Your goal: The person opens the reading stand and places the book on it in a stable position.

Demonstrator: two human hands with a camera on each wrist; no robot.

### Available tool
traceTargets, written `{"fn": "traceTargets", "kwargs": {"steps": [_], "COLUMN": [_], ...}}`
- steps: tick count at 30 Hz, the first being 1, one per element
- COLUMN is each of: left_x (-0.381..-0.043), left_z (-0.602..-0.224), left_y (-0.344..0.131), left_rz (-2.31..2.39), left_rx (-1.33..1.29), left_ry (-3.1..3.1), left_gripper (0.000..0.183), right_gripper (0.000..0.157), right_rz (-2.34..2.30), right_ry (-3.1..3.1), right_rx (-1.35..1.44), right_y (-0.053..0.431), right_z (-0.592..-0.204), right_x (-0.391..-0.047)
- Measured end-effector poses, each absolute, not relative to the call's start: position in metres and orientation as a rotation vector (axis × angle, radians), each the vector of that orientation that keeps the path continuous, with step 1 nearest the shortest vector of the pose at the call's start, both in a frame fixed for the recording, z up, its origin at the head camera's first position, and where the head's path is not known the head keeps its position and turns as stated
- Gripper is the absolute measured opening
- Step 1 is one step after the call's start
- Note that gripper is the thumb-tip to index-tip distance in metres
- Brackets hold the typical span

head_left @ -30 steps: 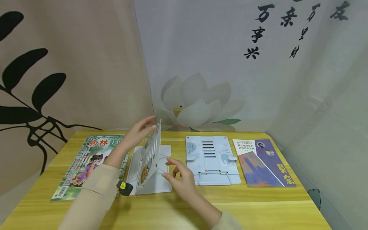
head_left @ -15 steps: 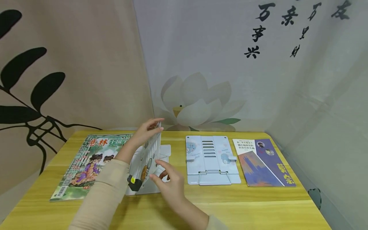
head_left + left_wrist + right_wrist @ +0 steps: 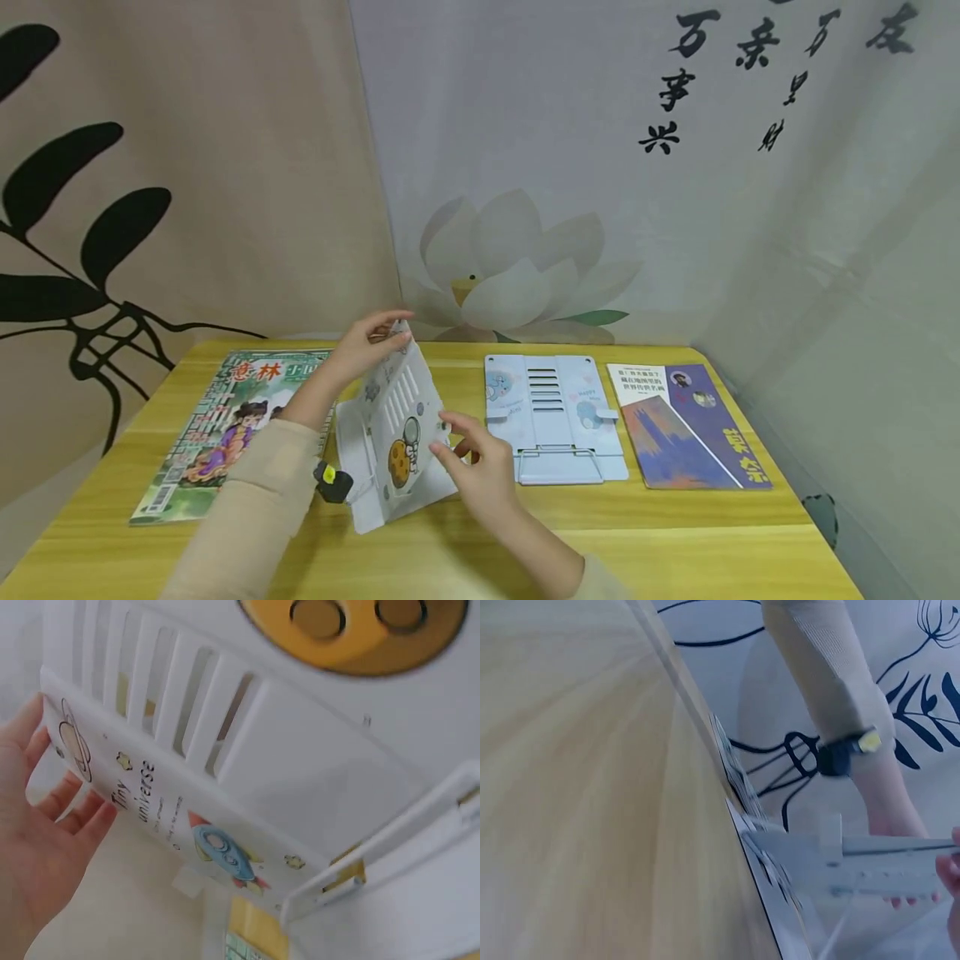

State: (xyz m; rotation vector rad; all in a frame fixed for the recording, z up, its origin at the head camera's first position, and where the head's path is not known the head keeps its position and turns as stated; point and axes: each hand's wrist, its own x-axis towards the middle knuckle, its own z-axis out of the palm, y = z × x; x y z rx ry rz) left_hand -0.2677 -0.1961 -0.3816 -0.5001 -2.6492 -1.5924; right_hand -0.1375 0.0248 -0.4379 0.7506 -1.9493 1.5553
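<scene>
A white book stand [image 3: 407, 421] with slots, a cookie picture and "Tiny universe" lettering stands on the table, its panel raised steeply over its flat base [image 3: 369, 515]. My left hand [image 3: 365, 346] holds the panel's top corner; in the left wrist view the left hand [image 3: 49, 840] has its fingers at that printed edge. My right hand [image 3: 483, 467] pinches the panel's right edge between thumb and fingers. Only part of the right hand [image 3: 950, 881] shows at the border of the right wrist view. The back of the panel is hidden in the head view.
A magazine [image 3: 225, 442] lies left of the stand, partly behind the left forearm. To the right, a pale blue book stand [image 3: 551, 421] lies folded flat, with a purple book [image 3: 693, 429] beyond it. A curtain [image 3: 525, 167] hangs behind the wooden table [image 3: 675, 542].
My right hand has come onto the panel's right edge and shifted right. The stand has turned, so its printed face shows more and its base's near corner sits closer.
</scene>
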Motion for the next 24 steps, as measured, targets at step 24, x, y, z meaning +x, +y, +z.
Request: {"fn": "traceTargets", "kwargs": {"steps": [24], "left_x": [-0.227], "left_z": [-0.391], "left_y": [-0.235], "left_rz": [-1.404], "left_rx": [-0.269], "left_ry": [-2.506], "left_gripper": [0.037], "right_gripper": [0.036], "right_rz": [1.777], "right_ry": [-2.211], "right_rx": [0.630], "right_y": [0.071], "right_z": [-0.406], "right_x": [-0.169]}}
